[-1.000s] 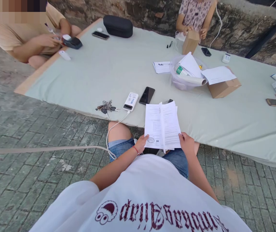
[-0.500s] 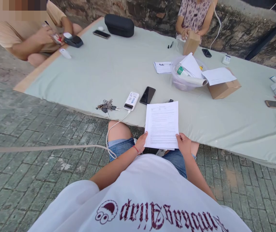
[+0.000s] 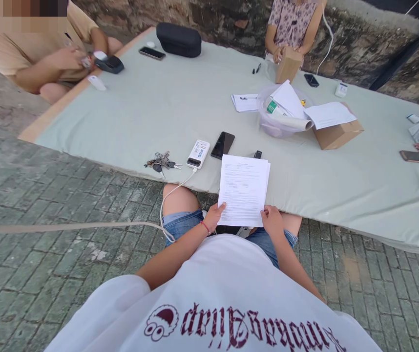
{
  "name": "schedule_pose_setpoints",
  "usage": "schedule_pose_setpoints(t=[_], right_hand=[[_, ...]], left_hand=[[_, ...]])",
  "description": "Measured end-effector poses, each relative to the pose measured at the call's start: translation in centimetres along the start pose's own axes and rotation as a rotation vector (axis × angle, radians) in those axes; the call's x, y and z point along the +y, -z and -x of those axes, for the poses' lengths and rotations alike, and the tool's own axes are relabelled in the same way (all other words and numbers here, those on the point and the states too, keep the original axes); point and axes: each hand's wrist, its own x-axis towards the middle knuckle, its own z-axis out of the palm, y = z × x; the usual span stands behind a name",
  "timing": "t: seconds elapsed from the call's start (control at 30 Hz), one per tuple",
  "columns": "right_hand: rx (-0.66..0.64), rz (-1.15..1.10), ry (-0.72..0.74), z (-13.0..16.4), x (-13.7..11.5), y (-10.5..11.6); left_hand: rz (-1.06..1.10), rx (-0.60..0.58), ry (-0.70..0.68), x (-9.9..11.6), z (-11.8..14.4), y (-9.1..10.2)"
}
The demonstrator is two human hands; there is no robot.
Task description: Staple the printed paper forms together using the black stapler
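Papers, fanned a second ago, are now squared into one stack. Left hand and right hand both grip the bottom edge over the mat.

I see a thin stack of white printed sheets just below the middle of the frame, held up nearly flat and facing me, its long sides running up and down. Dense lines of small black text cover the top page under a short heading. The edges of the sheets beneath peek out along the right side. Its bottom corners are pinched between my two hands.
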Motion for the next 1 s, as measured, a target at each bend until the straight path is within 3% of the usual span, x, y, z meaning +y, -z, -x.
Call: schedule_pose_setpoints(t=[0.1, 0.2, 0.27, 0.4, 0.53, 0.67, 0.77, 0.87, 1.0], right_hand=[[0.003, -0.013, -0.056, 0.1, 0.8, 0.4], [-0.097, -0.161, -0.066, 0.3, 1.4, 0.5], [-0.194, -0.411, -0.094, 0.5, 1.7, 0.0], [-0.4, -1.133, -0.248, 0.7, 2.1, -1.0], [-0.464, -1.414, -0.228, -0.1, 1.9, -0.5], [-0.392, -1.421, -0.183, -1.8, 0.9, 1.0], [-0.253, -1.374, -0.138, -3.5, -0.3, 2.5], [-0.085, -1.278, -0.042, -5.5, -1.7, 4.5], [0.078, -1.087, 0.207, -7.5, -3.7, 7.8]], left_hand=[[-0.049, -0.002, -0.013, 0.5, 0.1, 0.3], [-0.089, -0.009, -0.002, 0.8, 0.2, 0.5], [-0.115, -0.028, 0.01, 0.9, 0.3, 0.6], [-0.182, -0.11, 0.008, 1.3, 0.6, 0.5], [-0.336, -0.212, -0.002, 2.4, 0.7, 0.5], [-0.491, -0.273, -0.047, 4.0, -0.1, 0.5], [-0.564, -0.262, -0.123, 5.6, -1.3, 0.0], [-0.497, -0.289, -0.267, 7.9, -3.2, -1.4], [-0.352, -0.317, -0.477, 11.7, -5.6, -4.2]])
